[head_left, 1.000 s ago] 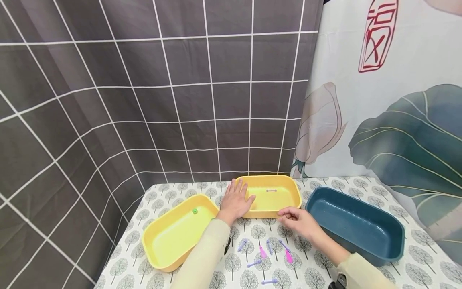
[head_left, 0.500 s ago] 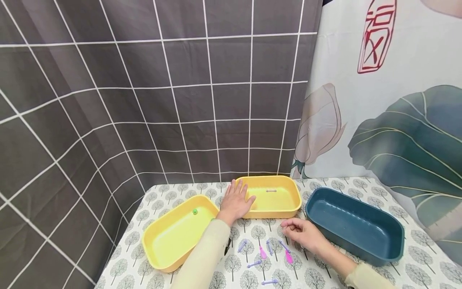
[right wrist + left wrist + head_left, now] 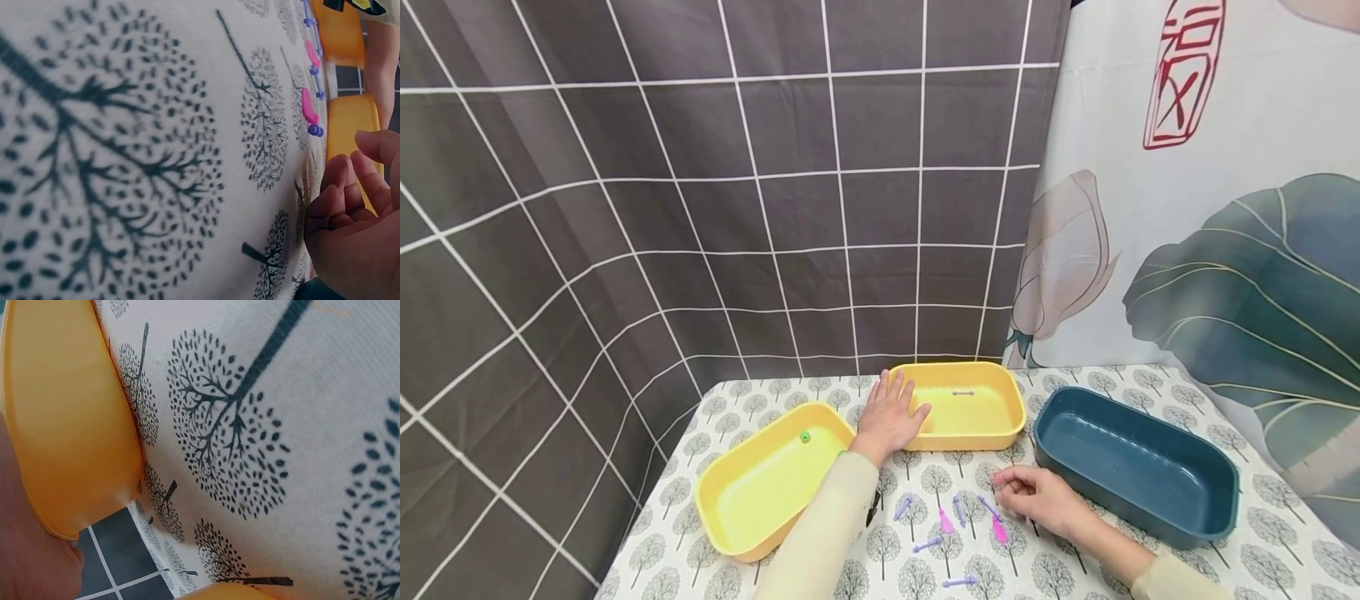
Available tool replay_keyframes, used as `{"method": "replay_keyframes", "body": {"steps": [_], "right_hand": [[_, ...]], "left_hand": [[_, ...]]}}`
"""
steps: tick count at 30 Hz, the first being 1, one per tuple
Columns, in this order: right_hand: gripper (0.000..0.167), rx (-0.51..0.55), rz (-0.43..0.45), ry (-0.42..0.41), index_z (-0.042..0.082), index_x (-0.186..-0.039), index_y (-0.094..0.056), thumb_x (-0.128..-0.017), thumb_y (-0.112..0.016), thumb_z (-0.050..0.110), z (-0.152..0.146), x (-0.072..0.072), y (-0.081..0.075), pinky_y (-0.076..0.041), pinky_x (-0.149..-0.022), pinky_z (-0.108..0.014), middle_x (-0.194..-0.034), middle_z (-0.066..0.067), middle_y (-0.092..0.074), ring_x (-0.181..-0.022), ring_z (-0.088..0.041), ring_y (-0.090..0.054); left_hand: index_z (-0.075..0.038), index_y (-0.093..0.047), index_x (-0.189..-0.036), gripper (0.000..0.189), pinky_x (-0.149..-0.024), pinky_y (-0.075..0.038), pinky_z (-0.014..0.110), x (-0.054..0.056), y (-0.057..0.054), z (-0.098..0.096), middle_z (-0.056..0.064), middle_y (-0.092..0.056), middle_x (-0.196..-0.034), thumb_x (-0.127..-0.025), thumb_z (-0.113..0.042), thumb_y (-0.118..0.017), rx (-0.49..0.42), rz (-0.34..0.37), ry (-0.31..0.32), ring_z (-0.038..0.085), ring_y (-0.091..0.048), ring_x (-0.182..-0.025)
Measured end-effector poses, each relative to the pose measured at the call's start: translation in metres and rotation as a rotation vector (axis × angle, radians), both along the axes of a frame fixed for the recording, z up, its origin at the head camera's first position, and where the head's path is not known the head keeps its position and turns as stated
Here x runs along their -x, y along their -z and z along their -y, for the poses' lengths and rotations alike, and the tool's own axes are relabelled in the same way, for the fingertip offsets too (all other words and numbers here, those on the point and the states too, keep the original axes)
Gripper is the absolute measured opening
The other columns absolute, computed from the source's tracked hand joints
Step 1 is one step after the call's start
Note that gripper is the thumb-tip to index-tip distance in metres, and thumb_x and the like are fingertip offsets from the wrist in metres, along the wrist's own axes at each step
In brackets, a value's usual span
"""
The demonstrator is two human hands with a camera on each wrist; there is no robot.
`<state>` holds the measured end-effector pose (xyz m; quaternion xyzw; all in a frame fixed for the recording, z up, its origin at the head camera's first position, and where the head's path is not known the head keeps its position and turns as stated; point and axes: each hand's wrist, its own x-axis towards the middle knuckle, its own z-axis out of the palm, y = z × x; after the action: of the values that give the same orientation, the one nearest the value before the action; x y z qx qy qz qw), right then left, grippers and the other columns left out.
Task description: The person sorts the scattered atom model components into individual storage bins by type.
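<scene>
My left hand (image 3: 891,417) rests on the left end of a yellow plastic tub (image 3: 966,441) at the back, fingers straight and spread over its rim. Inside that tub lies a small light-purple rod (image 3: 963,392) with knobbed ends. My right hand (image 3: 1037,500) is over the table in front of the blue tub, fingers loosely bent with nothing visible in them. Near it on the cloth lie a pink paddle-shaped piece (image 3: 999,531) and a purple rod (image 3: 988,507). Another pink piece (image 3: 946,522) and several purple rods, one nearer the front edge (image 3: 959,582), are scattered to the left.
On the left stands a second yellow tub (image 3: 730,542) with a small green round piece (image 3: 806,436) inside. A dark blue tub (image 3: 1138,467) stands on the right. Tree-patterned cloth (image 3: 880,575) covers the table; a dark grid curtain (image 3: 880,208) hangs behind.
My right hand has moved from the front rim of the middle yellow tub back toward me and slightly right. The left hand has stayed on the tub.
</scene>
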<state>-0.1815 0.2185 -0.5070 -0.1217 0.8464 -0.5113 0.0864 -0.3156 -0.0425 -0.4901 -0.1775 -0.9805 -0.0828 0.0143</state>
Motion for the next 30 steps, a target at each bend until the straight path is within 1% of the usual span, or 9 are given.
{"method": "replay_keyframes", "body": {"steps": [6, 12, 15, 18, 23, 30], "right_hand": [[0.026, -0.055, -0.011, -0.011, 0.000, -0.109, -0.072, -0.089, -0.073, 0.016, -0.002, -0.004, 0.003, -0.048, -0.056, -0.019, -0.085, 0.002, -0.067, -0.067, -0.001, -0.056], [0.022, -0.042, 0.001, -0.040, -0.001, -0.106, -0.072, -0.088, -0.074, 0.010, -0.002, -0.005, 0.005, -0.051, -0.061, -0.019, -0.086, 0.001, -0.067, -0.071, -0.001, -0.057], [0.019, -0.050, -0.019, -0.067, -0.001, -0.103, -0.072, -0.086, -0.076, 0.008, -0.001, -0.005, 0.006, -0.050, -0.061, -0.018, -0.086, 0.000, -0.066, -0.070, -0.001, -0.056], [0.018, -0.080, -0.039, -0.073, 0.002, -0.100, -0.072, -0.084, -0.077, 0.007, -0.001, -0.006, 0.007, -0.049, -0.061, -0.018, -0.085, 0.000, -0.065, -0.070, 0.000, -0.054], [0.020, -0.099, -0.060, -0.083, 0.004, -0.100, -0.072, -0.081, -0.079, 0.006, 0.000, -0.006, 0.008, -0.048, -0.063, -0.019, -0.086, 0.000, -0.065, -0.071, 0.000, -0.052], [0.020, -0.150, -0.106, -0.111, 0.008, -0.098, -0.072, -0.079, -0.080, 0.009, 0.001, -0.005, 0.012, -0.046, -0.063, -0.019, -0.086, 0.005, -0.062, -0.071, 0.001, -0.049]], "left_hand": [[-0.014, -0.028, -0.161, 0.070, -0.127, -0.008, 0.045, 0.000, 0.000, 0.000, 0.007, -0.011, -0.170, -0.106, -0.058, -0.026, -0.008, 0.012, -0.004, 0.033, -0.005, -0.157], [-0.015, -0.028, -0.161, 0.071, -0.127, -0.005, 0.044, 0.000, 0.000, -0.001, 0.006, -0.010, -0.170, -0.106, -0.059, -0.023, -0.003, 0.011, -0.002, 0.033, -0.004, -0.157], [-0.015, -0.028, -0.161, 0.070, -0.127, -0.005, 0.044, -0.001, 0.000, -0.001, 0.006, -0.010, -0.170, -0.106, -0.058, -0.024, -0.007, 0.012, 0.001, 0.033, -0.004, -0.157], [-0.014, -0.029, -0.161, 0.069, -0.127, -0.006, 0.045, -0.002, -0.002, -0.002, 0.006, -0.011, -0.170, -0.106, -0.057, -0.026, -0.012, 0.011, 0.006, 0.034, -0.005, -0.157], [-0.014, -0.030, -0.160, 0.070, -0.127, -0.007, 0.045, -0.003, -0.005, -0.001, 0.007, -0.012, -0.170, -0.106, -0.057, -0.026, -0.015, 0.004, 0.003, 0.034, -0.006, -0.157], [-0.013, -0.030, -0.160, 0.068, -0.127, -0.007, 0.046, -0.002, -0.003, -0.001, 0.007, -0.011, -0.170, -0.107, -0.055, -0.028, -0.017, 0.005, -0.002, 0.034, -0.006, -0.157]]}}
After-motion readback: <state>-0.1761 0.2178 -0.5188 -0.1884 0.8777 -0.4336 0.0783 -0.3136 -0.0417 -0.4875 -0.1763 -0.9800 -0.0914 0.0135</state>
